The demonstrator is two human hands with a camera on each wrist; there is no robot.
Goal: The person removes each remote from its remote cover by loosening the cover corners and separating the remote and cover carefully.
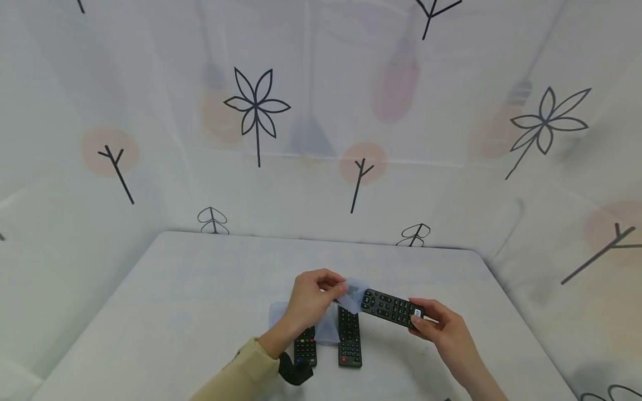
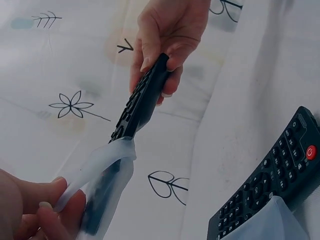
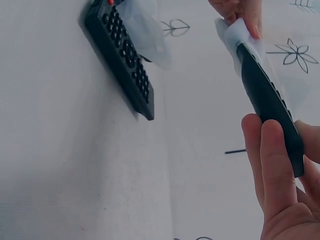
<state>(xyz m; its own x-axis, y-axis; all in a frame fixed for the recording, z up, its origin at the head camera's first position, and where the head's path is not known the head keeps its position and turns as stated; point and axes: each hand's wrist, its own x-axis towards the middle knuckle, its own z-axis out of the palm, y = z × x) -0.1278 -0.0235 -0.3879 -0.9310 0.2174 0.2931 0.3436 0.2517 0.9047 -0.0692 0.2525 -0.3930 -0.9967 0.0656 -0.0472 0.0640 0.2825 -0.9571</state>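
A black remote control [image 1: 391, 307] is held above the table by its lower end in my right hand [image 1: 443, 331]. A translucent bluish plastic sleeve [image 1: 354, 292] covers its far end. My left hand [image 1: 311, 295] pinches the sleeve's edge between thumb and fingers, plainest in the left wrist view. In that view, part of the remote shows dimly through the sleeve [image 2: 112, 185]. In the right wrist view, fingers [image 3: 277, 165] of the right hand lie along the remote's back and side.
Two more black remotes lie on the white table [image 1: 200, 312]: one [image 1: 349, 345] right of the left wrist, another [image 1: 305, 348] partly behind it. Further translucent plastic [image 1: 327, 327] lies by them. A black strap [image 1: 295, 370] hangs at the left wrist. Patterned cloth [image 1: 311, 184] stands behind.
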